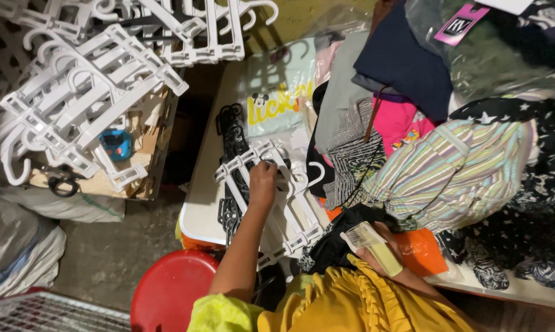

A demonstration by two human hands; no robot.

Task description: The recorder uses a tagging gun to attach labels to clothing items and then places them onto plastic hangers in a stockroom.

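In the head view, the left hand reaches forward with a straight arm and closes its fingers on a white hanger from the stack on the table; the hangers' long axis runs diagonally away. The right hand is mostly hidden behind a tagged pale-yellow item, so I cannot tell its grip.

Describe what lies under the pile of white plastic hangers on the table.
Under the white plastic hangers, which the left hand grips, a stack of black plastic hangers shows along their left edge on the white table. How far the black stack extends beneath is covered.
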